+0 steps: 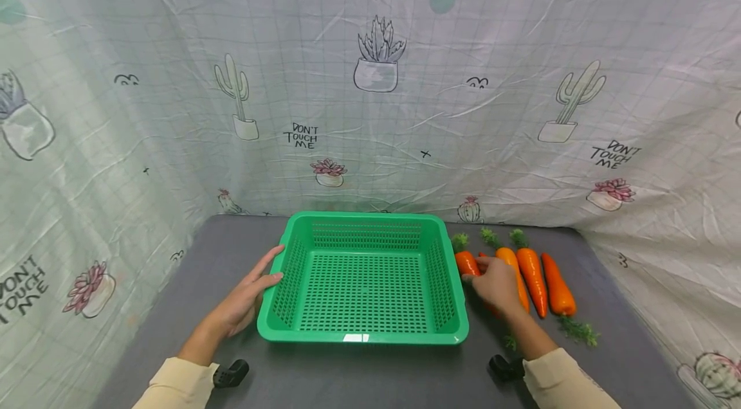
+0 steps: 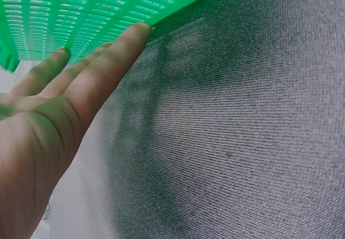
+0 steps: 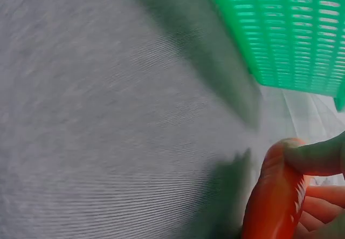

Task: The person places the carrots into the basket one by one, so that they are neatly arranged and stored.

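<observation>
Basket edges: the green basket's (image 1: pixel 361 215) back rim stands near the printed curtain (image 1: pixel 434 113); its right rim runs just beside the carrots.
Tabletop room: grey table (image 1: pixel 226 261) shows left of the basket and before its front rim.
Left hand (image 1: pixel 246 296): fingers extended, tips touching the basket's left side.
Right hand (image 1: pixel 496 281): thumb and fingers pinch one carrot (image 3: pixel 272 206), outside the right rim.
Other carrots (image 1: pixel 532 277): right of that hand.

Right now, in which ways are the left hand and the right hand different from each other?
The left hand touches the side of the green basket, while the right hand pinches an orange carrot. The left hand's fingers are extended; the right hand's are bent. Both are bare and come out of cream sleeves.
</observation>
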### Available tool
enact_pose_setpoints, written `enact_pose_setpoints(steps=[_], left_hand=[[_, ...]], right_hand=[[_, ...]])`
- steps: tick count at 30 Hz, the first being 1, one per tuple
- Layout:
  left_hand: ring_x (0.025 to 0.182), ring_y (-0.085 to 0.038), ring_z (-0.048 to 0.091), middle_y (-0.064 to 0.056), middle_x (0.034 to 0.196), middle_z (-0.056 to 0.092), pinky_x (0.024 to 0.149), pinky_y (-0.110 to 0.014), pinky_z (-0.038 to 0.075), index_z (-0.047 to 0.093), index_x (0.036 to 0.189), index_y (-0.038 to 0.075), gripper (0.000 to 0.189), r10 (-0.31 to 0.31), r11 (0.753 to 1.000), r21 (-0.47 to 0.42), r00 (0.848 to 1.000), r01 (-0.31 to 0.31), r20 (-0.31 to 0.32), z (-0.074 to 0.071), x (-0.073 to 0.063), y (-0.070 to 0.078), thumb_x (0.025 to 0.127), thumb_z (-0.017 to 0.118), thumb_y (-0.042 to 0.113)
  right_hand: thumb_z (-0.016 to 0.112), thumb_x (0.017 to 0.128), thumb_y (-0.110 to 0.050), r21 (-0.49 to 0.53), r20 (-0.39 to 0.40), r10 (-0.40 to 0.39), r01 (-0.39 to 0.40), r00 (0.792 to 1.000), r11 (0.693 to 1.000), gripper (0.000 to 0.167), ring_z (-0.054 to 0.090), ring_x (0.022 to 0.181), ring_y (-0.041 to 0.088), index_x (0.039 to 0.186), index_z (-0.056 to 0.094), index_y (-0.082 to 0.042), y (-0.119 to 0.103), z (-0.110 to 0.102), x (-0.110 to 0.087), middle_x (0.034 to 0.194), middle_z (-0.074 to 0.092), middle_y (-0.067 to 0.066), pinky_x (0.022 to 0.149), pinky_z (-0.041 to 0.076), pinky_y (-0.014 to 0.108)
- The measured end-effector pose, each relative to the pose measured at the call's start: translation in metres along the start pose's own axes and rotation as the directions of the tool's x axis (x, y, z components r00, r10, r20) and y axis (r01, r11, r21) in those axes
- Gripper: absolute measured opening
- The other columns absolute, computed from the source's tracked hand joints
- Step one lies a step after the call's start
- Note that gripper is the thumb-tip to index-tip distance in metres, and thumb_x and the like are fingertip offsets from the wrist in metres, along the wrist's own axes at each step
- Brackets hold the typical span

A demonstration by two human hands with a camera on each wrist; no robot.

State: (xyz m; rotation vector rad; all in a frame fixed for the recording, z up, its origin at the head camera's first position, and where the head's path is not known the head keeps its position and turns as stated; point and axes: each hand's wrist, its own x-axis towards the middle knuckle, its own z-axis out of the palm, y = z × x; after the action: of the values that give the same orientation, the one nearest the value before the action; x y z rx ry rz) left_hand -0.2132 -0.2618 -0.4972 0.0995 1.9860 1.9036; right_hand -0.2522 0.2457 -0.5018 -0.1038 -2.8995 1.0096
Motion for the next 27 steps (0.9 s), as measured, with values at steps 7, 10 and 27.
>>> enact_pose_setpoints(steps=[7,10,27], left_hand=[[0.134,-0.03,0.055,-0.022,0.169,0.018,0.096,-0.04,0.054,0.006,0.168,0.035,0.072,0.004,1.0,-0.003,1.0,-0.004,-0.001,0.0,-0.001,0.0,0.11,0.05,0.033],[0.133,-0.028,0.055,-0.021,0.169,0.017,0.096,-0.039,0.054,0.006,0.168,0.035,0.073,0.006,1.0,0.0,1.0,-0.006,-0.001,0.0,-0.001,-0.001,0.11,0.05,0.033],[0.132,-0.03,0.056,-0.024,0.168,0.021,0.096,-0.042,0.055,0.006,0.168,0.037,0.073,0.001,1.0,-0.027,1.0,-0.001,0.007,0.001,0.0,-0.002,0.11,0.05,0.033]], right_hand=[[0.08,0.09,-0.017,0.105,0.049,0.063,-0.068,0.997,0.992,0.055,0.07,0.112,0.044,0.136,0.063,0.009,-0.005,-0.013,-0.001,0.126,0.071,0.029,0.085,0.06,0.048],[0.079,0.09,-0.016,0.126,0.061,0.063,-0.071,0.996,0.989,0.055,0.07,0.11,0.044,0.136,0.063,0.01,-0.007,-0.018,-0.001,0.128,0.069,0.031,0.082,0.061,0.046],[0.079,0.092,-0.009,0.22,0.116,0.101,-0.124,0.988,0.967,0.054,0.071,0.104,0.04,0.139,0.06,0.01,-0.018,-0.048,0.0,0.129,0.067,0.034,0.08,0.061,0.042]])
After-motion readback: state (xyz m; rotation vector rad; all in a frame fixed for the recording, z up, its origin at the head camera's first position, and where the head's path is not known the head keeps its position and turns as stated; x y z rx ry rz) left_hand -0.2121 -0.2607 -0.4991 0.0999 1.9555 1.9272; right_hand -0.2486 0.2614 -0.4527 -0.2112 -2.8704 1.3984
